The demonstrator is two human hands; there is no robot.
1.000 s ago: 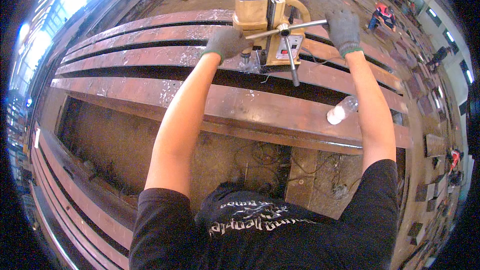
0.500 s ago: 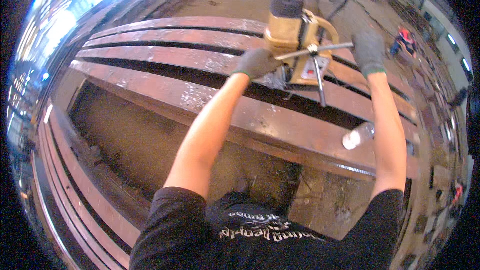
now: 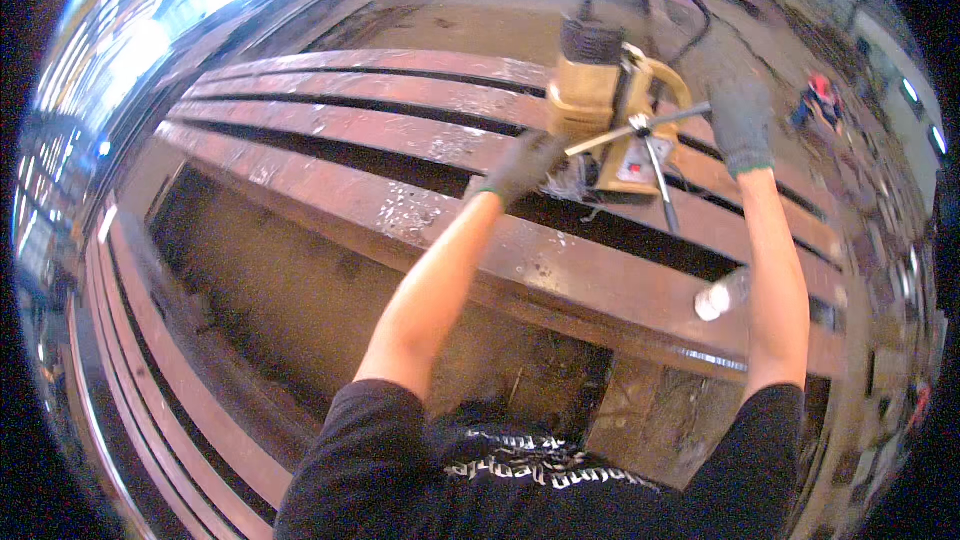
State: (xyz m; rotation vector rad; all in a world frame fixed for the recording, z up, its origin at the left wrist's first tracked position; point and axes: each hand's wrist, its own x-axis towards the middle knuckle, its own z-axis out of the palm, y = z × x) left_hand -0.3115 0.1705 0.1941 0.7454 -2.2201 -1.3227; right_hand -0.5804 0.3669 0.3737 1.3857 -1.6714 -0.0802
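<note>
A yellow magnetic drill [image 3: 585, 90] with a dark top stands upright on the brown steel beams. Its three-spoked feed handle [image 3: 655, 165] faces me. My left hand [image 3: 522, 168], in a grey glove with a green cuff, is closed at the end of the left spoke, close to the drill's base. My right hand [image 3: 740, 125], gloved alike, is closed around the tip of the right spoke, its fingers blurred and partly hidden. The third spoke points down towards me, untouched. Stringy shavings [image 3: 570, 185] lie by the drill's foot.
Long steel beams [image 3: 330, 175] lie side by side with dark gaps between them. A clear bottle with a white end [image 3: 715, 300] rests on the nearest beam, by my right forearm. A black cable [image 3: 690, 0] loops behind the drill. A person in red [image 3: 822, 100] is low down at far right.
The feed handle has turned slightly counter-clockwise, its left spoke lower and its right spoke higher, both hands moving with it. The whole view has shifted a little.
</note>
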